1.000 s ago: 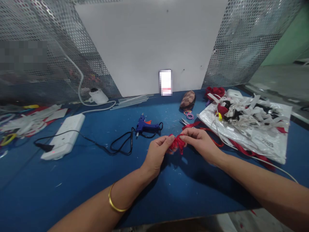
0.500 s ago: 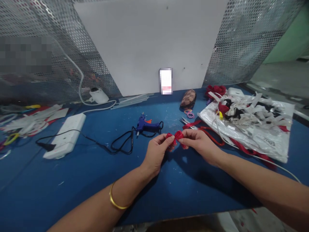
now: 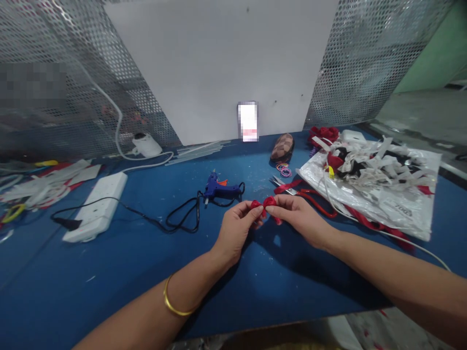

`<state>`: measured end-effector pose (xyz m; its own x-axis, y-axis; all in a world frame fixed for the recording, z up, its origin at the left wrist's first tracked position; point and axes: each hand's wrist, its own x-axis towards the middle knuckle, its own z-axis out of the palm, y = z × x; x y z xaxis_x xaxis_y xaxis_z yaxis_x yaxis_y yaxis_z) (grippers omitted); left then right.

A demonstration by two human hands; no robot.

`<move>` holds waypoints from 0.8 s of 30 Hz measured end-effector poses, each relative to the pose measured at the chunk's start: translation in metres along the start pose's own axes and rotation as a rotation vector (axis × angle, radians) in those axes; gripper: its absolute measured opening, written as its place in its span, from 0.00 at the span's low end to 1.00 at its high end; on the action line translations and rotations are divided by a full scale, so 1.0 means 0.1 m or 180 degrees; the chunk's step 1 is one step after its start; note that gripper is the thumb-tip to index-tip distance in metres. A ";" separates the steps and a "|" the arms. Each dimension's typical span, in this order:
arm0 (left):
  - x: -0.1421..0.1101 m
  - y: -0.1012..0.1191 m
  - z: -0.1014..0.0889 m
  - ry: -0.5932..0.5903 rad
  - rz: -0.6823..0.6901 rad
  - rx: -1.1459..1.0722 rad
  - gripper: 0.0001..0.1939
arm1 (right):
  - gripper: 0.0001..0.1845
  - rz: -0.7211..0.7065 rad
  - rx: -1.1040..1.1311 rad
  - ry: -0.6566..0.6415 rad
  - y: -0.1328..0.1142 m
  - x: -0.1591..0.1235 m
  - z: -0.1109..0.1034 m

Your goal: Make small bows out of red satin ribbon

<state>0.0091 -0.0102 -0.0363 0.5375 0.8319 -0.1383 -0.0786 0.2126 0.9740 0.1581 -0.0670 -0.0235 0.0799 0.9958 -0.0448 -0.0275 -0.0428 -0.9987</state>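
Between my fingertips, above the blue table (image 3: pixel 138 282), is a small bunched red ribbon (image 3: pixel 269 201). My left hand (image 3: pixel 237 228) pinches its left side, thumb on top. My right hand (image 3: pixel 297 216) pinches the right side, close to the left fingertips. The fingers partly cover the ribbon, so its full shape is hidden. Just beyond my right hand lie scissors with red handles (image 3: pixel 316 200), their blades parted, with a strip of red ribbon across them. A blue glue gun (image 3: pixel 222 189) rests on the table beyond my left hand.
A white power strip (image 3: pixel 98 208) with a black plug lies at left. At right, a white plastic bag (image 3: pixel 408 214) carries fabric scraps. A checked pouch (image 3: pixel 282 148), hair ties (image 3: pixel 283 170) and glue sticks (image 3: pixel 200 151) lie farther back. A phone (image 3: pixel 248 121) leans on the white board.
The whole view has shifted slightly, with things a little farther left. Both hands keep their pinch on the red ribbon, with hardly any movement of the fingers.
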 end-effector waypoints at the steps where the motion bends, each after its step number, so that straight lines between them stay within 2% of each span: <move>1: 0.00 0.00 0.00 -0.0009 -0.0005 -0.0002 0.10 | 0.12 -0.0007 -0.0004 0.0039 0.01 0.00 0.00; 6: -0.01 0.03 0.01 -0.0006 -0.0059 -0.0018 0.12 | 0.13 -0.0064 -0.0051 0.0133 0.03 0.02 -0.01; 9: -0.01 0.03 0.01 0.0048 -0.0140 -0.0128 0.16 | 0.14 -0.0225 -0.0031 0.0340 0.04 0.02 -0.02; 14: -0.01 0.01 0.01 -0.0171 -0.0180 0.0072 0.15 | 0.13 -0.0374 -0.0151 0.0519 0.04 0.00 0.01; 18: -0.02 -0.01 0.00 -0.0057 -0.0144 0.0049 0.13 | 0.11 -0.0308 -0.0172 0.0375 0.03 -0.01 0.05; 24: 0.00 -0.06 -0.03 -0.0075 -0.0139 -0.0082 0.10 | 0.12 0.0013 0.0252 0.0093 0.02 0.00 0.02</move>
<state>0.0071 -0.0097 -0.0422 0.5603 0.8094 -0.1759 -0.0761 0.2617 0.9621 0.1561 -0.0672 -0.0258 0.1087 0.9928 -0.0508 -0.1066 -0.0392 -0.9935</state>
